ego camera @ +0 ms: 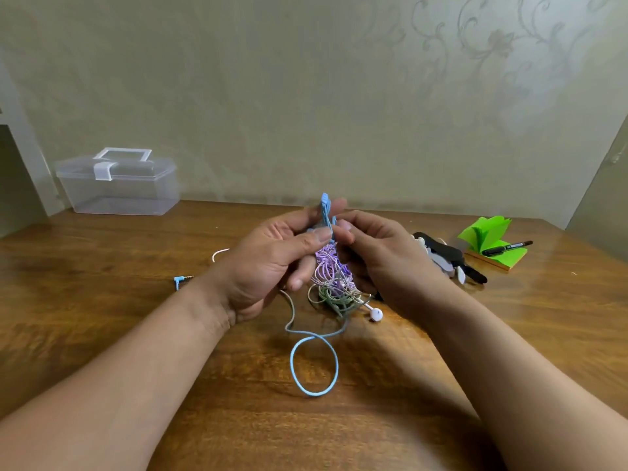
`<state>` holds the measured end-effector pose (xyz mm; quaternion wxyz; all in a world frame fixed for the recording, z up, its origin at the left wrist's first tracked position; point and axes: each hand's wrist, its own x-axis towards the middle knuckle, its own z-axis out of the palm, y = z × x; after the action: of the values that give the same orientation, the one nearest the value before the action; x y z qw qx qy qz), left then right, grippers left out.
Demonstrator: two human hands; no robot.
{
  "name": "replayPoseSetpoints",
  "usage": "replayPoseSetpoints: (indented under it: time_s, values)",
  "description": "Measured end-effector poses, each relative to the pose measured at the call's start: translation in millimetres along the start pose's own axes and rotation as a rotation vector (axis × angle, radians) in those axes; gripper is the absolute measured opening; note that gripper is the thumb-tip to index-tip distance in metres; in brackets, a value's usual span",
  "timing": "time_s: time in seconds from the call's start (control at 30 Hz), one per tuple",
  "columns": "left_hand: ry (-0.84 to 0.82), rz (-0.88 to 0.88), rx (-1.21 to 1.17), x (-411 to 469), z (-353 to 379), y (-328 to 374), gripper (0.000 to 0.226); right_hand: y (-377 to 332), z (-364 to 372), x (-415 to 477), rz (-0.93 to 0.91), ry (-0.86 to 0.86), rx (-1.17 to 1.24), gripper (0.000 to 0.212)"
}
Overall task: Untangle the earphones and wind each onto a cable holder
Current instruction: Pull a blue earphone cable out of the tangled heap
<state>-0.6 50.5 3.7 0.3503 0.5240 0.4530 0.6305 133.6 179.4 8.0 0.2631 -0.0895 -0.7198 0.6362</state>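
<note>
1. The blue cable holder (325,207) was held upright above the bench (102,300), between the two hands and towards the far edge.
2. The left hand (268,263) was curled round the holder's lower part, with its fingers (321,235) pressed onto the flat face. This was judged a steadying grip, so that the holder would not turn as cable is laid on.
3. The right hand (384,256) was closed in a pinch at the holder's edge, apparently on the blue cable (292,363). The exact contact was hidden by the fingertips.
4. The tangle of earphones (334,280), made of purple, green and white cords, hung just below the hands and reached the bench. A white earbud (375,314) lay at its right side. The tangle was probably kept lifted so that one cord could be drawn clear of the rest.
5. The blue cable was seen to leave the tangle and lie in a loose loop on the bench, nearer the person. A blue jack plug (180,280) lay beside the left wrist, well apart from the loop.
6. Judgement: winding of the blue earphone was barely begun, and the other cords were not yet separated.
7. Spare cable holders (441,256) were heaped just right of the right hand, presumably kept within reach. Green sticky notes (489,232) with a black marker (506,248) on them lay beyond. A closed clear plastic box (119,188) stood far left.
</note>
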Motion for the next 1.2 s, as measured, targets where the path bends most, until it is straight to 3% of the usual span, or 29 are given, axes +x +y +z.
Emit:
replayPoseSetpoints:
  time_s: [0.17, 0.3, 0.43, 0.63, 0.73, 0.87, 1.0, 1.1, 1.2]
  values:
    - [0.214, 0.079, 0.177, 5.0, -4.4, -4.1, 0.041, 5.1, 6.8, -2.7, 0.118, -0.084, -0.146, 0.024]
    - [0.289, 0.083, 0.516, 4.6, -5.8, -8.9, 0.046, 1.1, 8.1, -5.8, 0.109, -0.091, -0.377, 0.024]
    - [0.276, 0.072, 0.881, -0.2, -13.3, -9.7, 0.049, -4.5, 0.9, -6.1, -0.041, 0.022, -0.816, 0.022]
    - [0.119, 0.079, 1.119, -2.0, -14.0, -9.6, 0.035, -12.9, -3.8, -10.4, -0.171, 0.129, -0.776, 0.013]
    - [-0.002, -0.008, 0.998, -3.5, -9.7, -6.2, 0.039, -15.9, -7.7, -9.6, -0.237, 0.156, -0.67, 0.007]
    - [-0.169, -0.082, 0.535, -8.2, -4.6, 5.9, 0.041, -20.0, -20.7, -5.6, -0.251, 0.059, -0.398, 0.002]
    - [-0.262, -0.079, 0.092, -11.8, -12.7, 15.7, 0.048, -20.4, -26.2, -5.1, -0.206, -0.004, -0.21, 0.019]
    - [-0.201, 0.001, -0.084, -10.3, -15.3, 15.1, 0.049, -11.8, -18.3, -4.6, -0.17, -0.028, -0.231, 0.023]
    - [-0.009, 0.058, -0.089, -4.5, -19.0, 12.8, 0.046, -6.1, -4.6, -5.5, -0.079, -0.075, -0.241, 0.025]
